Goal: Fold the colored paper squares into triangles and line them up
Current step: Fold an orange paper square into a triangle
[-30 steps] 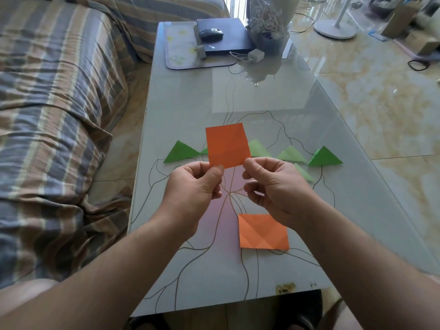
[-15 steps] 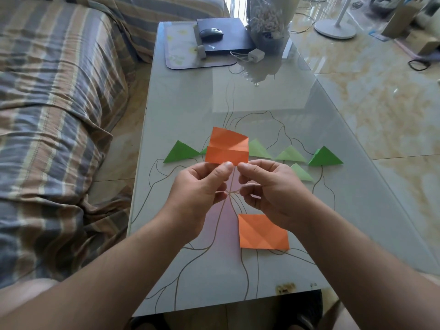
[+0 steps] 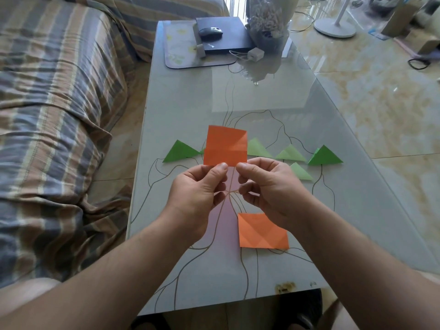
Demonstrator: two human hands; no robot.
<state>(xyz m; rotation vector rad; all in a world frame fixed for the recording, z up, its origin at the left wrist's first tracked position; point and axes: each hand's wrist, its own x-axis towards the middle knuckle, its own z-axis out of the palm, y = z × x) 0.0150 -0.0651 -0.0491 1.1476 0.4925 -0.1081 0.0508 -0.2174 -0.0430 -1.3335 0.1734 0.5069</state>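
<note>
An orange paper square (image 3: 225,146) with fold creases stands upright in the air above the glass table (image 3: 262,96). My left hand (image 3: 198,189) pinches its lower edge at the left, and my right hand (image 3: 269,186) pinches the same edge at the right, thumbs close together. A second creased orange square (image 3: 263,231) lies flat on the table under my right wrist. Behind the held paper a row of folded green triangles runs across the table, from a dark green one (image 3: 179,152) at the left to another dark green one (image 3: 325,157) at the right. One pale triangle (image 3: 300,171) sits nearer.
A striped sofa (image 3: 54,110) runs along the table's left side. At the far end sit a placemat (image 3: 181,51), a dark box (image 3: 222,36) with a mouse (image 3: 210,32), a white charger (image 3: 256,54) and a wrapped bouquet (image 3: 267,22). A fan base (image 3: 334,28) stands on the tiled floor.
The orange square folded down half a second ago and now stands upright and flatter again. My thumbs have come closer together along its lower edge.
</note>
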